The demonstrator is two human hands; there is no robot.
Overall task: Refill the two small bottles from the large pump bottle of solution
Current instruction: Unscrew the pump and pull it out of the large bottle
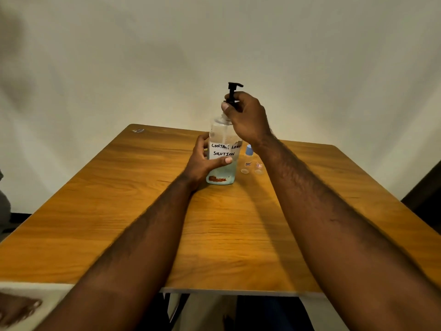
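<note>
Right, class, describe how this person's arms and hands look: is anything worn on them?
The left forearm and right forearm are bare and hairy, with no sleeves in view. The left hand and right hand wear no gloves; no watch, bracelet or ring is visible.

Head-worn wide-angle view, forward and down onto the wooden table (229, 235) (close in); pale wall (310, 44) beyond

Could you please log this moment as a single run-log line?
left hand: grips pump bottle body | right hand: pinches pump collar | small bottles: standing right of it
</note>
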